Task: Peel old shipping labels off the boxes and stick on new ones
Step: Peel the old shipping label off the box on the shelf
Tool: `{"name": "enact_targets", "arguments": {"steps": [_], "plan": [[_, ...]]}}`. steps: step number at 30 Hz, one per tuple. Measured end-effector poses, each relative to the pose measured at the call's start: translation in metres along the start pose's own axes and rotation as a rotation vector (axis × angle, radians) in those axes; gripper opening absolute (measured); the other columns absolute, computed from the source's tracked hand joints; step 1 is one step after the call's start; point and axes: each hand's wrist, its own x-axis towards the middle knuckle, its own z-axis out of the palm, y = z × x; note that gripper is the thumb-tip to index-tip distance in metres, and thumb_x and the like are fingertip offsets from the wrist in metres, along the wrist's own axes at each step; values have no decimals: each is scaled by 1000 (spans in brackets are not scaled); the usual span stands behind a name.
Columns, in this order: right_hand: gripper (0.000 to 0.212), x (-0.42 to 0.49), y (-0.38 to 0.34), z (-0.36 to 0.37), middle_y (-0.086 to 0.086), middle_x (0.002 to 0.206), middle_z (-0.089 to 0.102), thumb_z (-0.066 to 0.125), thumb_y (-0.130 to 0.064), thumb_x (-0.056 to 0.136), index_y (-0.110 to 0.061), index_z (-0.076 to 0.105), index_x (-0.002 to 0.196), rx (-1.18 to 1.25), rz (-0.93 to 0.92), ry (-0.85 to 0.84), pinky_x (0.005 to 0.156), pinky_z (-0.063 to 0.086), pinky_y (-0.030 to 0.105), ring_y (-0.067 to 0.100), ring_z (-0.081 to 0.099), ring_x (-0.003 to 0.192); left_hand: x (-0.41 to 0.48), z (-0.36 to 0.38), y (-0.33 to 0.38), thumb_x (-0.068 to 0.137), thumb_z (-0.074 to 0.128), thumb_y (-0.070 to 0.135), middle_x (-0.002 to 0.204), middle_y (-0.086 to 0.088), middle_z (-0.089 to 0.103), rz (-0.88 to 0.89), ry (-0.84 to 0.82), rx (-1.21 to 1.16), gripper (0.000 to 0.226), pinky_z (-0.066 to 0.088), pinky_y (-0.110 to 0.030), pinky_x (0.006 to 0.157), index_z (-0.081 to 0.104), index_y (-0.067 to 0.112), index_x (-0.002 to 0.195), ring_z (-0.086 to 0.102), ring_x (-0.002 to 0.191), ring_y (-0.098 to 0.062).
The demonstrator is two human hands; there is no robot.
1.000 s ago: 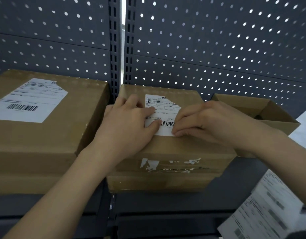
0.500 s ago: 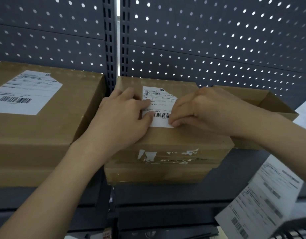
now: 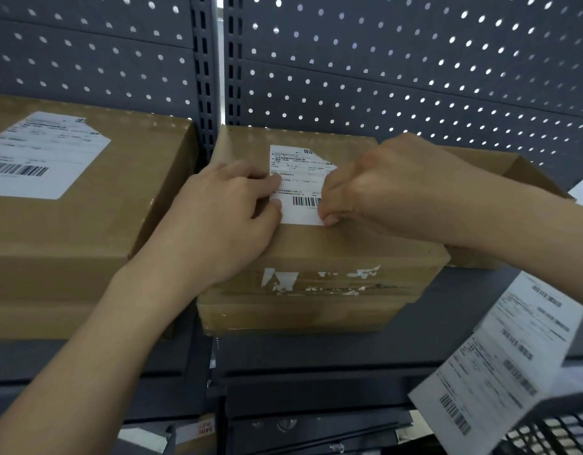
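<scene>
Though set close together on the label (image 3: 300, 195), doing different work with the two hands

Lying white on top of the middle box (image 3: 349, 254), on the shelf (image 3: 464, 310) against the pegboard (image 3: 415, 77). Pressing its left edge with the straight fingers of the left hand (image 3: 224, 221); nipping its lower right corner between thumb and curled fingers of the right hand (image 3: 392, 192). Torn white label scraps (image 3: 283, 280) along that box's front face. Just left, a bigger box (image 3: 86, 231) with a larger label (image 3: 44, 156); behind the right wrist, an open box (image 3: 520, 169). Lower right, loose printed sheets (image 3: 513, 356) above a wire basket (image 3: 559, 431)
</scene>
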Motion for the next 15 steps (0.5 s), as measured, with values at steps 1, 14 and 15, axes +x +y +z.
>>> {"name": "enact_targets", "arguments": {"steps": [1,14,15], "plan": [[8,0,-1,1,-3,78,72,72,-14,80,-22,75,81,-11,-1,26,53,27,24,24,59,59,0,0,0,97,43,37,143,10,49,1,2,3,45,33,-33,105,52,26,139,41,128,-17],[23,8,-2,-16,-12,108,67,50,-37,95,-38,68,109,84,109,-182,73,45,31,21,60,99,-3,-7,-2,97,40,43,151,17,37,15,-59,-12,50,24,-23,107,43,30,145,30,139,-8],[22,6,-3,-15,-11,107,67,50,-34,96,-36,68,108,43,90,-176,70,45,31,22,60,97,-3,-7,-2,97,40,43,151,17,37,13,-55,-13,50,22,-21,105,42,30,146,30,138,-8]]}}
